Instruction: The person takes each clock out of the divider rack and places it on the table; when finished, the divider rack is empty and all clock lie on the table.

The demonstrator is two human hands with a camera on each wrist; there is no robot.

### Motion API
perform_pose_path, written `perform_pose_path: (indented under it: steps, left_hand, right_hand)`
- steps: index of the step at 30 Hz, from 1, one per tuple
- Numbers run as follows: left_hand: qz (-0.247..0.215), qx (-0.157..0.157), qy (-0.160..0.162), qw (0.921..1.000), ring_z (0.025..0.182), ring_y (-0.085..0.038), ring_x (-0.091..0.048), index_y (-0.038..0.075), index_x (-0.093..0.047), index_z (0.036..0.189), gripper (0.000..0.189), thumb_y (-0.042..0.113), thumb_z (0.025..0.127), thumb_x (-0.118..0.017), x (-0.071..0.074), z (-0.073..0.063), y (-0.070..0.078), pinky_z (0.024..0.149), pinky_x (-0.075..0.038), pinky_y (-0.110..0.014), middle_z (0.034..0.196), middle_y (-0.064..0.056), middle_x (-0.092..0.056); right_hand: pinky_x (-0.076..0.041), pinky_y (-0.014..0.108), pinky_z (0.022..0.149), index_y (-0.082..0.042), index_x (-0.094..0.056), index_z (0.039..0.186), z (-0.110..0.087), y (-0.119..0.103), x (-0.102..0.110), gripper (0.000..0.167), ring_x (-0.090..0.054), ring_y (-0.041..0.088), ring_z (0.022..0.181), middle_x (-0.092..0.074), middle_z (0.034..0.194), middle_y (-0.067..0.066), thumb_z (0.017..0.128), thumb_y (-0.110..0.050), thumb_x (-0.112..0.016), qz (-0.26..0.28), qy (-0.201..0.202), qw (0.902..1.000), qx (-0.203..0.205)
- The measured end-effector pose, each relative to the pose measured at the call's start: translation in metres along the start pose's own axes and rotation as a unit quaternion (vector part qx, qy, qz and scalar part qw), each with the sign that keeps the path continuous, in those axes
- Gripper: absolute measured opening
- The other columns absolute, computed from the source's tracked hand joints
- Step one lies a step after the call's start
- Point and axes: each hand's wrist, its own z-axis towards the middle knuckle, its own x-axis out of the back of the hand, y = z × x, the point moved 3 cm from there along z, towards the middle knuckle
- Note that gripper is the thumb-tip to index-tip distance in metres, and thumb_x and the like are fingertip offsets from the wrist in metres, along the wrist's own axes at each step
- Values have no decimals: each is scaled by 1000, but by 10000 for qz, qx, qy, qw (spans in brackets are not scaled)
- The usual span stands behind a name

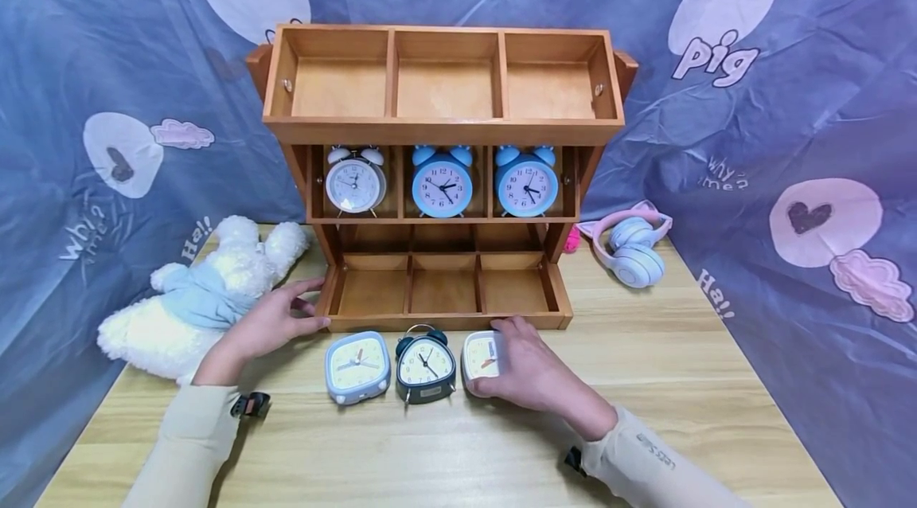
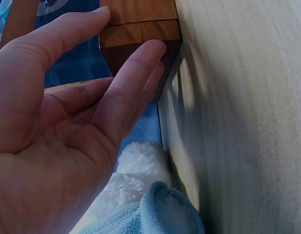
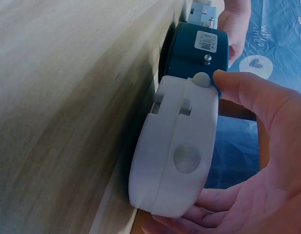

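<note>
My right hand (image 1: 526, 365) holds a white square alarm clock (image 1: 481, 354), with the thumb at its near edge and fingers round its far edge. In the right wrist view the clock's white casing (image 3: 174, 146) shows side-on. Left of it stand a dark green alarm clock (image 1: 427, 367) and a pale blue square alarm clock (image 1: 358, 367). My left hand (image 1: 275, 321) is at the lower left end of the wooden rack (image 1: 444, 322). Its fairly straight fingers and thumb lie at the wooden corner (image 2: 140, 34) in the left wrist view.
The middle tier bears a white twin-bell clock (image 1: 355, 185) and two blue ones, one central (image 1: 442, 187), one right (image 1: 527, 186). A white plush toy (image 1: 186, 325) lies left of the rack, cat-ear headphones (image 1: 634, 253) right. Printed blue cloth (image 1: 788, 134) surrounds the table.
</note>
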Motion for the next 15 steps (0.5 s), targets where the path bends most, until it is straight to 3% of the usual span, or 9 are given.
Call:
perform_pose_path:
  steps: [10, 15]
  left_hand:
    - [-18, 5, -41, 10000, 109, -31, -75, -9, -45, 165, 85, 27, 100, -87, 0, 0, 0, 72, -60, -31, 118, -21, -78]
    - [-7, 16, -30, 10000, 108, -31, -75, -9, -45, 165, 86, 26, 99, -87, 0, -1, 0, 72, -60, -32, 117, -21, -78]
  right_hand:
    - [-53, 59, 118, -2, -57, 157, -2, 3, 17, 97, -62, 34, 136, -61, 151, 15, 82, -49, -98, 329, 163, 9993, -114]
    - [-44, 68, 126, -2, -53, 161, -1, -1, 32, 101, -47, 47, 159, -56, 164, 20, 85, -53, -95, 492, 195, 9986, -33]
